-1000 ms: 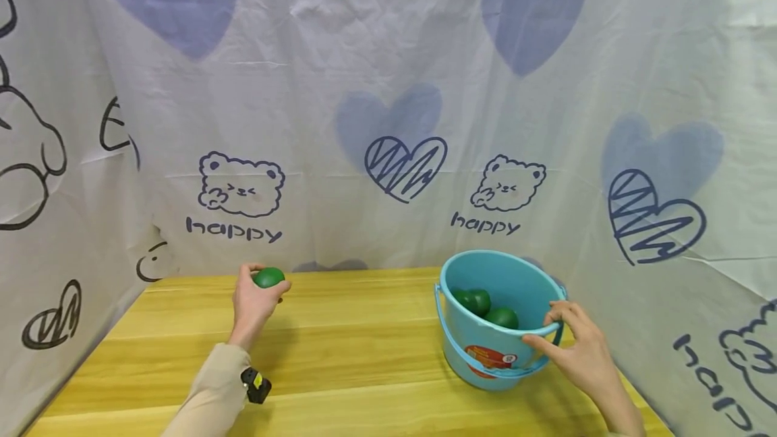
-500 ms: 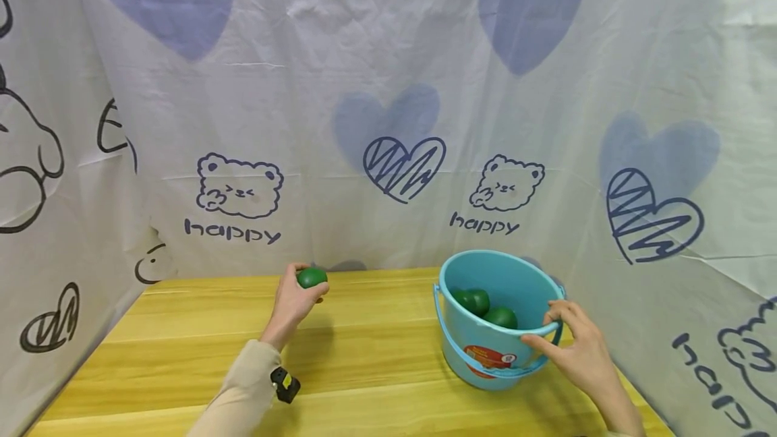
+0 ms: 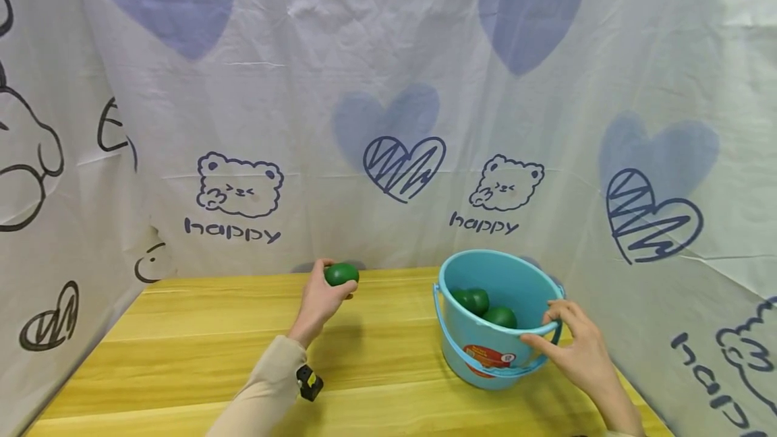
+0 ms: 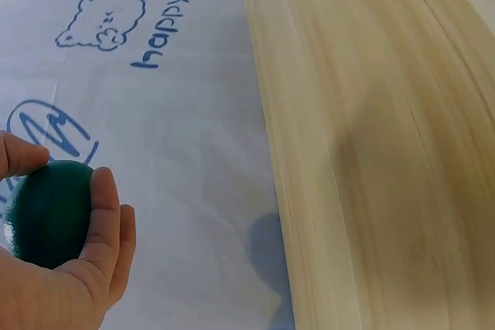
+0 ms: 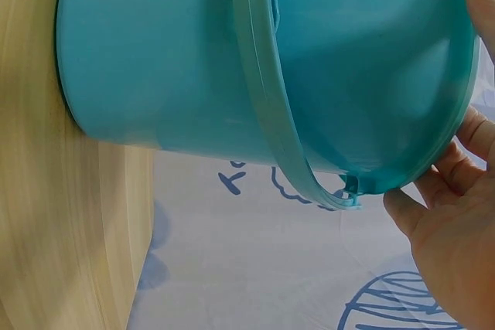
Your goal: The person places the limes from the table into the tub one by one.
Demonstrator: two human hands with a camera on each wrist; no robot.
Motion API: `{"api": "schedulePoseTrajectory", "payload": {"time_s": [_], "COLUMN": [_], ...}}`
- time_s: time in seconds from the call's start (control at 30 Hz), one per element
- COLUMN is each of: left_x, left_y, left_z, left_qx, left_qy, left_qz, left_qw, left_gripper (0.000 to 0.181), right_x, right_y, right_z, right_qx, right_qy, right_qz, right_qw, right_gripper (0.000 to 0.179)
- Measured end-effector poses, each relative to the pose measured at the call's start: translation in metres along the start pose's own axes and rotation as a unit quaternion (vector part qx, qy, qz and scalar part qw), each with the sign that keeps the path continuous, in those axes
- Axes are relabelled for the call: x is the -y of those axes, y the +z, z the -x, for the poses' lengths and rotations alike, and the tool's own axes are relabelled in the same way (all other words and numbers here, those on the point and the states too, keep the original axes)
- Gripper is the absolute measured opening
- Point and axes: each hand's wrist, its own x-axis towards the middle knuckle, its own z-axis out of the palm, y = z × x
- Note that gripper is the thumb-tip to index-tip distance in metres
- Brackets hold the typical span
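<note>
My left hand (image 3: 320,301) holds a smooth, dark green, avocado-shaped fruit (image 3: 342,274) above the far part of the table. In the left wrist view the thumb and fingers (image 4: 105,222) curl round that fruit (image 4: 52,210). A light blue plastic bucket (image 3: 516,285) stands upright on the right, and several similar green fruits (image 3: 500,317) lie inside it. My right hand (image 3: 581,353) grips the bucket's near right rim, with the thumb outside and the fingers over the edge. The bucket's handle (image 5: 263,90) hangs down along its front.
The bucket stands on a yellow wood-grain table (image 3: 388,396). White cloth (image 3: 315,120) printed with hearts and bears hangs behind the table and along both sides. A red label (image 3: 488,356) is on the bucket's front.
My left hand has moved right across the table with the green fruit, closer to the bucket. The right hand and the bucket have stayed in place.
</note>
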Motion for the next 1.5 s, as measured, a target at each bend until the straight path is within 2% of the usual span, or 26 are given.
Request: {"api": "schedulePoseTrajectory", "payload": {"time_s": [0.17,0.3,0.6,0.87,1.03,1.13,1.3,1.5], "left_x": [-0.006,-0.012,-0.03,-0.042,-0.053,-0.06,-0.071,-0.081], "left_y": [0.011,0.023,0.055,0.084,0.099,0.108,0.123,0.138], "left_z": [0.001,0.003,0.01,0.017,0.02,0.022,0.024,0.022], "left_qx": [0.001,0.011,0.039,0.044,0.042,0.044,0.056,0.061], "left_qy": [0.024,0.032,0.04,0.051,0.058,0.073,0.1,0.104], "left_qz": [-0.031,-0.028,0.021,0.071,0.082,0.087,0.08,0.045], "left_qw": [0.9992,0.999,0.9982,0.9951,0.9941,0.9926,0.9902,0.9917], "left_gripper": [0.058,0.059,0.061,0.059,0.058,0.056,0.053,0.054], "right_x": [0.001,0.0,0.002,0.001,0.0,0.0,0.001,0.001], "right_y": [-0.001,-0.001,0.0,0.001,0.001,0.001,0.001,0.001], "right_z": [0.0,0.0,0.001,0.0,0.0,0.0,0.001,0.001], "right_qx": [0.005,0.003,0.0,0.0,-0.002,-0.003,-0.008,-0.006], "right_qy": [0.006,0.003,0.006,0.004,-0.001,-0.003,-0.005,0.001], "right_qz": [-0.001,-0.002,-0.002,-0.003,-0.002,-0.001,0.003,0.002], "right_qw": [1.0,1.0,1.0,1.0,1.0,1.0,1.0,1.0], "right_gripper": [0.038,0.037,0.037,0.037,0.038,0.038,0.038,0.037]}}
